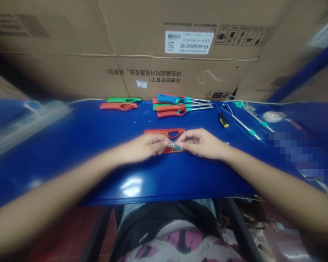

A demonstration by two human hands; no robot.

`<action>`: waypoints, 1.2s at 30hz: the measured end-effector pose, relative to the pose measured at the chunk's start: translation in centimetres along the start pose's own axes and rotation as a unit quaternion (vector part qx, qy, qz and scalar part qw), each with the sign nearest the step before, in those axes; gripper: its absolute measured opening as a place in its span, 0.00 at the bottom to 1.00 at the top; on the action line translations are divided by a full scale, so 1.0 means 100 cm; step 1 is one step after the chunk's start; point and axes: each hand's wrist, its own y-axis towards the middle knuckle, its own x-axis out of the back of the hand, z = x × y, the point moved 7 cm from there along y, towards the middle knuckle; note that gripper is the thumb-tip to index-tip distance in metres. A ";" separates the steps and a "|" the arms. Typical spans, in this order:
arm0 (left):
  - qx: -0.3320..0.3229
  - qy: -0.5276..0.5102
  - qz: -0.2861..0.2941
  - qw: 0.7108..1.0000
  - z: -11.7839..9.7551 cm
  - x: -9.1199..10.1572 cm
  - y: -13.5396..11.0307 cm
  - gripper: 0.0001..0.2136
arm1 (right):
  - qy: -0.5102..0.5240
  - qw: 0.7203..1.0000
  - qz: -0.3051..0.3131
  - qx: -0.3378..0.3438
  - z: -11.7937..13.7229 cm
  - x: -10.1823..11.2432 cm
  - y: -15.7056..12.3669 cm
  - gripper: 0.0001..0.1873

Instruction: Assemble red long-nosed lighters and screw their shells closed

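Observation:
Over the middle of the blue table, my left hand point(154, 145) is closed in a pinch on a small silvery lighter part point(171, 145). Facing it, my right hand point(198, 143) pinches at the same part, close to a small green piece point(178, 148). Its fine details are too small to tell. Beneath my fingers lies an orange lighter shell half point(169, 150), partly covered by both hands. Just behind them is another orange shell half point(153, 131) with a trigger opening.
Assembled utility lighters point(171, 111) are piled at the back, beside green and orange handle shells point(118, 106). To the right lie a black-and-yellow screwdriver point(223, 119), metal lighter tubes point(242, 124) and a white round object point(272, 116). A power strip point(30, 125) sits left; cardboard point(84, 72) stands behind.

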 end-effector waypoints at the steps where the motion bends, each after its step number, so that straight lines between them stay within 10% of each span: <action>1: -0.002 0.004 -0.001 1.000 0.000 0.000 0.000 0.17 | -0.002 1.000 -0.003 0.002 0.000 0.000 0.000 0.17; 36: -0.012 -0.019 -0.020 1.000 -0.002 -0.003 0.004 0.17 | 0.038 0.998 -0.043 -0.026 -0.006 0.005 0.003 0.20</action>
